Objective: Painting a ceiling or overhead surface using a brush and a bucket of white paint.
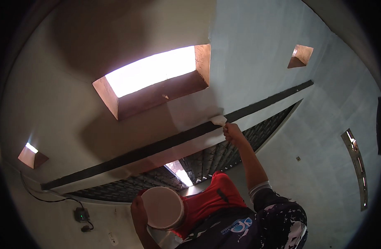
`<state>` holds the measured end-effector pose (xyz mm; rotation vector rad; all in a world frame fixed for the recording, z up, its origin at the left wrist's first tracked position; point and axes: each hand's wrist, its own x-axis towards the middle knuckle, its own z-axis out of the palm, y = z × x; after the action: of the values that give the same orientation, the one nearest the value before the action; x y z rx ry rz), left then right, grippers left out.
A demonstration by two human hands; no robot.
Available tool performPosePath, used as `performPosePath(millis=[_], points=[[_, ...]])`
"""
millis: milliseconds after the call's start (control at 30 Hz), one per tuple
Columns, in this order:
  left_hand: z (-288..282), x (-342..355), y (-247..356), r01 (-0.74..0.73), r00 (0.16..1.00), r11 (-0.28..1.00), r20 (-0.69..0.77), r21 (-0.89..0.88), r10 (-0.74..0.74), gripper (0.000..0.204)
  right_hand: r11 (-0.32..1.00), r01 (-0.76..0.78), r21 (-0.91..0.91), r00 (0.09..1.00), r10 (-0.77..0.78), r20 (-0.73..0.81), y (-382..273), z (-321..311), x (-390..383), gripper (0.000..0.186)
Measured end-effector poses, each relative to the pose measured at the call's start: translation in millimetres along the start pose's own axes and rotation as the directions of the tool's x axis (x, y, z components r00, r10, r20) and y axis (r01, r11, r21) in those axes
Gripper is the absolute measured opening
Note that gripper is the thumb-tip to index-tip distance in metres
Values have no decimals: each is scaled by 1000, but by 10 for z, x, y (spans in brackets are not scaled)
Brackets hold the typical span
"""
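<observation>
My right hand (232,133) is raised in front of me, fingers closed round the handle of a paintbrush. The pale head of the paintbrush (218,120) touches the wall at the upper edge of a long dark strip (178,141). Lower down, my left hand (138,209) grips the side of a round bucket (182,211), tilted so that its pale inside shows. Whether paint lies in it I cannot tell. Around the brush the wall is pale grey-blue (257,54); farther left it is beige (66,108).
A bright recessed window (153,70) opens above the strip, with small openings (301,56) at either side. Below the strip is a dark slatted shutter (120,189). A cable runs to a dark box (81,214) at lower left. A red cloth (215,195) lies against my dark shirt.
</observation>
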<state>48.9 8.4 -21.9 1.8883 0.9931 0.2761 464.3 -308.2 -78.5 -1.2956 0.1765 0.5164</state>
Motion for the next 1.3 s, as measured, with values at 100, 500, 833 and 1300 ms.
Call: performPosePath(millis=[100,500,833,1300], points=[[-38,4,-15,-9,998,1000,58,-21,10,57,994,89,68,996,-90,3,-140,91,0,20],[12,69,-58,-11,998,999,61,-51,15,53,859,508,-66,856,-494,152,-2436,777,-1229,22],[-17,64,-134,0,1000,998,24,-61,2,44,519,774,-362,592,-797,122,-3371,1125,-1965,17],[44,103,-109,-45,999,996,23,-76,47,50,-502,398,-768,-265,-864,427,-3636,1746,-1418,27]])
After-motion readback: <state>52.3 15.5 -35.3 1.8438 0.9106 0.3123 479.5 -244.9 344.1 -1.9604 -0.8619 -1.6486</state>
